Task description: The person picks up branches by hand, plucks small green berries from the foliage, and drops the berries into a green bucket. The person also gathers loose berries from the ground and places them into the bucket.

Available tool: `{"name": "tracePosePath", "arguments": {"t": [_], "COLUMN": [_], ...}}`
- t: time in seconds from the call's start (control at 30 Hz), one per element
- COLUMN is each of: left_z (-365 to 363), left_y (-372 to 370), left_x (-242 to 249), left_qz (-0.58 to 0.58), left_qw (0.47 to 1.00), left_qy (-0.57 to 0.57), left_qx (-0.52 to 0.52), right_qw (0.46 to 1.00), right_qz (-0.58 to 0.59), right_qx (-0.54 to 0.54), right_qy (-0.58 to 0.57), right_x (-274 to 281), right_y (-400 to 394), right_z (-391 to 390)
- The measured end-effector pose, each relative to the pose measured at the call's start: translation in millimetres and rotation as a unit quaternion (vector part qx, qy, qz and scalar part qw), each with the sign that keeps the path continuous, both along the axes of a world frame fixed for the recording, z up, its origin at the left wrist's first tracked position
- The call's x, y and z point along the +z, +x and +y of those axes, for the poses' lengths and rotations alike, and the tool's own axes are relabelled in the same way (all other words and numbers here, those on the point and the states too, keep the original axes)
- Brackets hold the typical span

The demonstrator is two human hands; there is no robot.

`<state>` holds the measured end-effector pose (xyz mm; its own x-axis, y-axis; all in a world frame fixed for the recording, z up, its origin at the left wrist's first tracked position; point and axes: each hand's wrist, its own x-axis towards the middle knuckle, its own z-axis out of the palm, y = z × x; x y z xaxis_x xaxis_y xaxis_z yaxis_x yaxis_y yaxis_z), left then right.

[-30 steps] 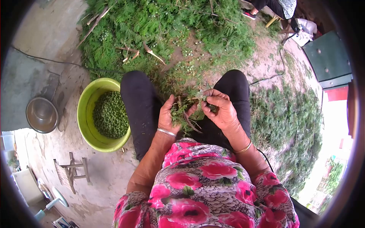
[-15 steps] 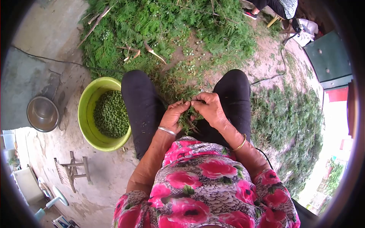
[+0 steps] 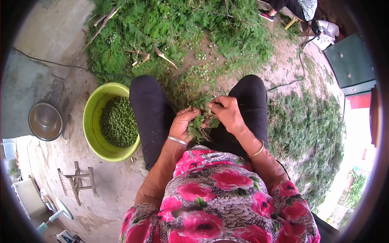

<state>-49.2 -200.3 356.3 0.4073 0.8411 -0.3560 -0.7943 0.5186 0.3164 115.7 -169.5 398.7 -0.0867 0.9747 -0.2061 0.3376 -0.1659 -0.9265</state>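
Observation:
My left hand (image 3: 183, 124) is closed around a green leafy sprig (image 3: 198, 122) with thin stems, held between my knees over my lap. My right hand (image 3: 229, 114) is just to its right, thumb and fingertips pinched together beside the foliage. Whatever lies in that pinch is too small to make out. Left of my left knee stands a yellow-green bucket (image 3: 90, 131), partly filled with small round green cones (image 3: 118, 122).
Cut evergreen branches (image 3: 133, 28) are heaped ahead, and more foliage (image 3: 306, 129) is spread at the right. At the left are a metal bowl (image 3: 45, 121) and a small wooden stool (image 3: 76, 183). Another person's leg (image 3: 277, 5) shows at the top right, near a green cabinet (image 3: 350, 60).
My right hand has drawn away to the right from my left hand, opening a gap between the fingertips. My left hand stays nearly in place with the sprig.

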Motion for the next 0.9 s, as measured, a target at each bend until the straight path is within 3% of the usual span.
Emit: {"name": "tracePosePath", "arguments": {"t": [0.03,0.1,0.13,0.17,0.23,0.27,0.33,0.37,0.4,0.5,0.57,0.6,0.63,0.67,0.77,0.9], "left_z": [1.9,4.3,4.5,4.9,8.4,8.6,8.0,0.9,-0.3,0.5,1.7,1.7,2.1,2.1,4.2,8.3], "left_y": [0.5,2.4,3.7,4.9,5.2,7.0,14.7,12.4,9.3,7.1,3.5,-0.4,-4.0,-6.4,-10.5,-9.6], "left_x": [-1.1,-2.6,-8.6,-16.5,-33.0,-26.0,-6.9,5.2,11.8,16.0,11.0,4.1,-0.8,-2.6,1.1,10.1], "left_qz": [0.000,0.013,0.018,0.039,0.033,0.035,0.041,0.060,0.050,0.036,0.031,-0.069,-0.167,-0.165,-0.207,-0.207], "left_qw": [1.000,0.998,0.997,0.994,0.997,0.995,0.988,0.990,0.991,0.991,0.991,0.993,0.983,0.984,0.974,0.972], "left_qy": [0.002,-0.065,-0.075,-0.098,-0.063,-0.079,-0.102,-0.017,-0.037,-0.034,-0.014,-0.035,-0.054,0.010,0.013,0.040], "left_qx": [0.002,0.021,0.026,0.036,0.020,0.046,0.104,0.125,0.122,0.124,0.133,0.090,0.047,0.065,0.095,0.106], "right_qw": [1.000,0.975,0.904,0.926,0.908,0.973,0.866,0.872,0.914,0.933,0.900,0.900,0.848,0.785,0.547,0.559], "right_qz": [0.000,0.212,0.378,0.337,0.394,0.203,0.470,0.449,0.350,0.272,0.303,0.301,0.351,0.400,0.517,0.572], "right_qx": [0.002,0.049,-0.088,-0.102,-0.066,0.086,0.121,0.181,0.194,0.188,0.307,0.310,0.394,0.471,0.658,0.601], "right_qy": [0.002,-0.042,-0.177,-0.139,-0.126,0.071,-0.122,-0.071,0.067,0.145,0.059,0.055,0.044,0.033,0.011,0.009], "right_x": [0.8,11.7,17.6,34.3,57.5,48.4,104.4,112.7,112.5,149.9,181.4,191.4,200.0,207.6,227.6,240.6], "right_y": [8.1,14.2,8.1,-2.9,-26.0,-31.5,-81.9,-102.5,-116.7,-119.3,-78.7,-66.2,-54.9,-44.5,-26.2,-25.8], "right_z": [1.9,8.3,12.2,14.8,22.1,24.0,23.4,25.6,25.3,27.2,22.5,19.5,17.1,14.0,4.8,-11.0]}}
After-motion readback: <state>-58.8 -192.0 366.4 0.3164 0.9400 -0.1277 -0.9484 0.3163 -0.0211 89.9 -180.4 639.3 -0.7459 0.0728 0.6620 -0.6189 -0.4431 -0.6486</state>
